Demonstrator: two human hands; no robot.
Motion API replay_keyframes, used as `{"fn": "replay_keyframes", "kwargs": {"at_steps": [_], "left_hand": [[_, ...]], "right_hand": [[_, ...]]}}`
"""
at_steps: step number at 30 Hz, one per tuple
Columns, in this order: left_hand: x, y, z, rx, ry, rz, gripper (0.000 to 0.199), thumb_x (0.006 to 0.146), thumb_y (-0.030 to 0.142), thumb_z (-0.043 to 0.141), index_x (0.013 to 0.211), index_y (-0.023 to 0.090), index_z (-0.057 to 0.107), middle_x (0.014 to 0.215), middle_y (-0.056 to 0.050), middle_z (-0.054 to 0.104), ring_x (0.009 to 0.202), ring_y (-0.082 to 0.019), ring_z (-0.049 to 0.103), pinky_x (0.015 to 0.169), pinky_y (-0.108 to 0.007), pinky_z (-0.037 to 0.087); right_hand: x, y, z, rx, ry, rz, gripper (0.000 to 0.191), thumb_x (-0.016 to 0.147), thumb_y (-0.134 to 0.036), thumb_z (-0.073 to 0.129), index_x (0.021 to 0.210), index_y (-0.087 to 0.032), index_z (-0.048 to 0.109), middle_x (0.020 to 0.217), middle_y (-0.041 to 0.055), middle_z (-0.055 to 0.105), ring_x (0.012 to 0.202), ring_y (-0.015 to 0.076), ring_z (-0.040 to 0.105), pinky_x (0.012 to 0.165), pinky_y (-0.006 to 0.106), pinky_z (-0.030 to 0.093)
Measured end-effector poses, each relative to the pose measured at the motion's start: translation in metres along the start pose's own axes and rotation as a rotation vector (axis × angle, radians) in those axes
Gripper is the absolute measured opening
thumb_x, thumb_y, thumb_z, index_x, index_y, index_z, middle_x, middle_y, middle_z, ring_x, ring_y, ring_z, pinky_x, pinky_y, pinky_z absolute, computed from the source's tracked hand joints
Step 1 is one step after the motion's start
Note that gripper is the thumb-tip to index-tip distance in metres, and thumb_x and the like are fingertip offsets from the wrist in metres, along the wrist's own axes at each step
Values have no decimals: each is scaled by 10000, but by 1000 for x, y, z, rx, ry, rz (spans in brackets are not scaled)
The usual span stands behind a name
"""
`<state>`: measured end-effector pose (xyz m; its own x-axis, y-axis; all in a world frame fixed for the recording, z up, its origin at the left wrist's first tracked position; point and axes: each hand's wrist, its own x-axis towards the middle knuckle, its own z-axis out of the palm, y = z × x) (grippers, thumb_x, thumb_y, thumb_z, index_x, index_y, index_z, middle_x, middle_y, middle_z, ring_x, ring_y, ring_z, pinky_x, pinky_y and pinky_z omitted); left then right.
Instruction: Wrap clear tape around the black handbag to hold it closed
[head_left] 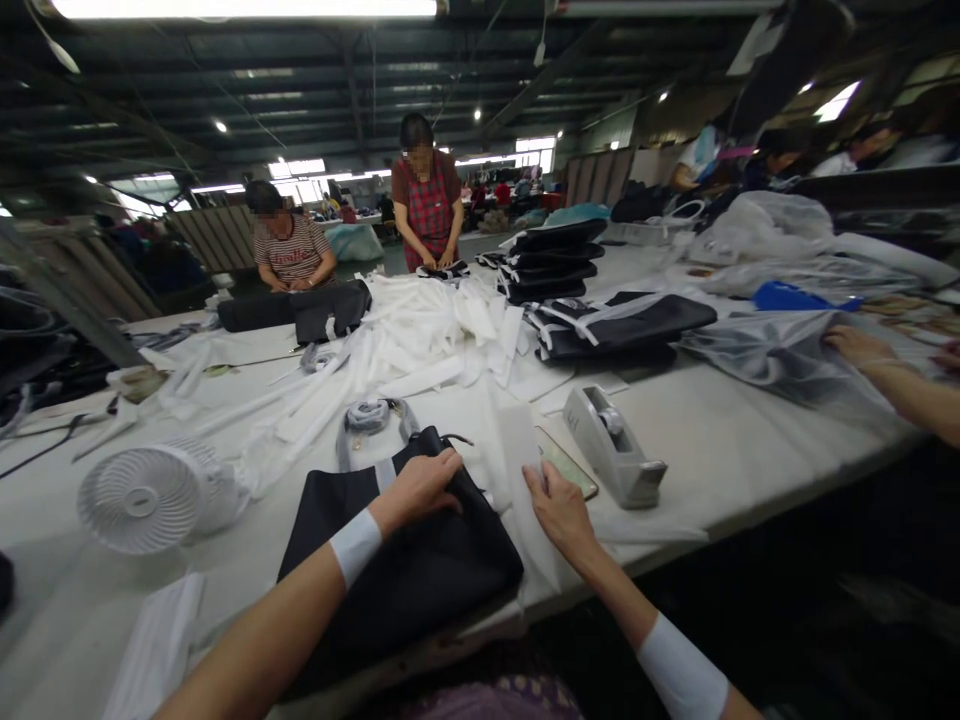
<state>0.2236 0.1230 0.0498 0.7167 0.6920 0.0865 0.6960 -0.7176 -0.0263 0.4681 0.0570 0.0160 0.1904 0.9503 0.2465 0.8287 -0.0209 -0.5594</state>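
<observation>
A black bag (420, 560) with a grey strap (367, 420) lies on the white table (750, 450) right in front of me. My left hand (416, 487) rests on its upper edge with the fingers curled over the fabric. My right hand (559, 510) lies flat on a white sheet of paper or foam (525, 470) just right of the bag. Under that sheet a phone (570, 465) sticks out. A grey tape dispenser (611, 445) stands to the right of my right hand.
A small white fan (150, 495) lies at the left. A heap of white sheets (420, 335) fills the middle, with stacks of black bags (555, 260) behind. Two people work at the far side; another person's hand (862, 350) holds a plastic bag at the right.
</observation>
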Motion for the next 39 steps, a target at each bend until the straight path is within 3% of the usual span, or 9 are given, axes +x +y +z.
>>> {"fn": "replay_keyframes", "kwargs": {"at_steps": [6, 9, 13, 18, 22, 27, 31, 36, 39], "left_hand": [[-40, 16, 31, 53, 361, -107, 248, 866, 373, 637, 909, 186, 479, 1028, -91, 610, 864, -232, 613, 786, -391, 488], [-45, 18, 42, 52, 498, -117, 220, 882, 348, 617, 900, 192, 462, 1037, -97, 610, 861, -222, 607, 775, -381, 485], [-44, 18, 48, 38, 608, -125, 215, 892, 352, 602, 909, 199, 452, 1039, -101, 610, 813, -207, 600, 738, -369, 490], [-43, 19, 50, -1, 654, -117, 205, 897, 344, 592, 927, 203, 447, 1045, -99, 610, 815, -205, 603, 735, -368, 510], [-43, 19, 50, -44, 665, -101, 202, 887, 321, 601, 934, 205, 443, 1057, -105, 604, 835, -216, 604, 742, -381, 527], [-41, 19, 51, -99, 661, -82, 211, 871, 256, 617, 959, 206, 432, 1068, -101, 596, 868, -220, 608, 764, -382, 545], [-41, 19, 52, -139, 652, -83, 260, 846, 246, 650, 987, 208, 435, 1100, -100, 588, 915, -224, 611, 784, -381, 555], [-39, 17, 55, -191, 632, -101, 272, 832, 218, 657, 1000, 210, 442, 1114, -95, 587, 945, -228, 606, 792, -385, 557], [-37, 15, 56, -217, 600, -123, 261, 831, 201, 654, 1005, 206, 459, 1148, -96, 589, 996, -232, 596, 829, -389, 544]], "right_hand": [[14, -37, 9, 83, 63, -30, 393, 994, -494, 294, 863, -208, 529, 673, 13, 599, 613, 163, 547, 597, 271, 309], [19, -52, 18, 66, 34, -73, 334, 979, -454, 381, 835, -204, 549, 652, 15, 592, 613, 165, 538, 601, 281, 274], [19, -54, 26, 40, -43, -98, 274, 935, -359, 465, 734, -194, 552, 593, 19, 560, 568, 157, 496, 585, 297, 226], [15, -45, 28, 70, -141, -144, 257, 826, -248, 525, 583, -201, 458, 513, -25, 450, 528, 122, 391, 570, 292, 207], [15, -49, 31, 112, -173, -165, 271, 812, -254, 502, 566, -208, 400, 510, -47, 378, 517, 110, 342, 544, 276, 210], [28, -65, 43, 150, -219, -219, 183, 868, -295, 481, 709, -208, 498, 599, -36, 497, 568, 118, 436, 582, 249, 276], [40, -77, 51, 136, -267, -223, 358, 945, -444, 422, 729, -200, 569, 658, 30, 599, 632, 163, 546, 609, 267, 311], [47, -89, 66, 126, -277, -190, 308, 980, -381, 371, 1031, -192, 609, 875, 82, 682, 776, 189, 624, 672, 266, 362], [50, -87, 79, 124, -340, -191, 311, 983, -361, 363, 998, -183, 617, 910, 90, 688, 802, 186, 626, 691, 261, 384]]}}
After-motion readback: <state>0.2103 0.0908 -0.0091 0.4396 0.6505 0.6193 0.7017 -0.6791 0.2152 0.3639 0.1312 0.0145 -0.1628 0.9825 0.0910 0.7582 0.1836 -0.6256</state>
